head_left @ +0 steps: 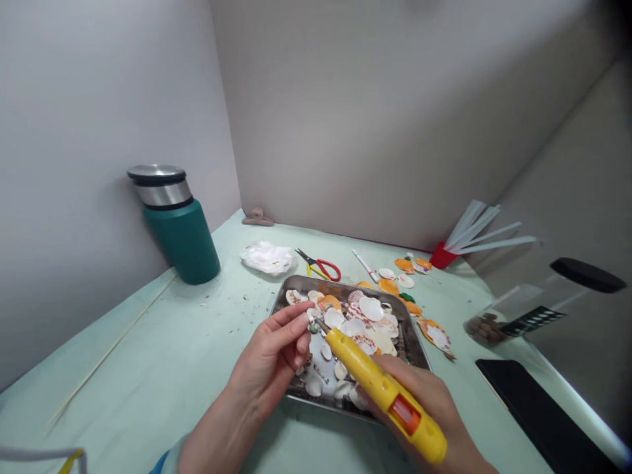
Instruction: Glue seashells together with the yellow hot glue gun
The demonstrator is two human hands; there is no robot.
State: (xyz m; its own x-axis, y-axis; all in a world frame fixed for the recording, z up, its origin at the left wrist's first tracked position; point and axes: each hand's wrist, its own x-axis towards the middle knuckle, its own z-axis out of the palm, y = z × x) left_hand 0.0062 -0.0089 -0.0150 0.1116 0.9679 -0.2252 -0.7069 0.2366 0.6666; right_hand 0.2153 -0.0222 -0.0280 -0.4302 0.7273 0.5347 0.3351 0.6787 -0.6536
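My left hand [276, 342] pinches a small whitish piece [312, 315] between thumb and fingertips; it looks like a bit of shell, but it is too small to be sure. My right hand [419, 395] is wrapped round a yellow hot glue gun [368, 368], whose metal nozzle points at that piece, very close to it. Whether they touch I cannot tell. Beneath both hands lies a metal tray [419, 352] of white, orange and speckled seashells [371, 308]. A metal pin back [320, 374] rests among them.
Behind the tray are red-and-yellow scissors [320, 266], a crumpled plastic bag [269, 257] and a marker [364, 265]. Orange shells [388, 286] lie to the right, near glue sticks in a red cup [442, 255], a clear jar [486, 328] and a black phone [538, 408]. A green bottle [182, 237] stands left.
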